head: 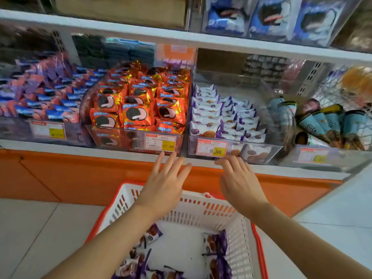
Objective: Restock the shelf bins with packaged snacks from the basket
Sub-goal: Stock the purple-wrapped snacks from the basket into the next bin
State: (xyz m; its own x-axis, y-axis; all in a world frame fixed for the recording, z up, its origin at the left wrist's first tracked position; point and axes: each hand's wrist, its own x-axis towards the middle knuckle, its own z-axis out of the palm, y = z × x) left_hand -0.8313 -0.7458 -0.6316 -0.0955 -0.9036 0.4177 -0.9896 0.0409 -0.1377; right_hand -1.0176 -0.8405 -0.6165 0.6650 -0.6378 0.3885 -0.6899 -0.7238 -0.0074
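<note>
Bottom centre of frame: white basket [201, 210] with an orange rim, standing on the pale tiled floor [30, 228]. Purple-and-white snack packets [215, 244] lie loose in it; about six show, some cut by the lower edge and some covered by the forearms, so the count is not firm. Both forearms cross over the basket and block part of its inside. Left hand [163, 184]: fingers straight and spread, nothing in it, fingertips at the white shelf edge [80, 150] just under the orange bin's label. Right hand [239, 182]: fingers loosely bent, nothing in it, tips at the front lip of the purple-packet bin [261, 154]; cannot tell whether they press on it. Behind the hands, an orange base panel [80, 178] runs across the frame below the shelf. On the shelf, four clear bins in a row, each with one price label. From left of frame: blue-and-pink packets [40, 97], heaped; orange-red foil packets [138, 109], heaped high, label reads 27.80; purple-and-white packets [211, 117], standing in two rows, matching those in the basket, label reads 9.90; cone-shaped snacks [322, 125] at right, lying tilted. Farther back on that shelf, more stock, blurred. Top right of frame, upper shelf: three blue packets [271, 17] side by side in a clear box.
</note>
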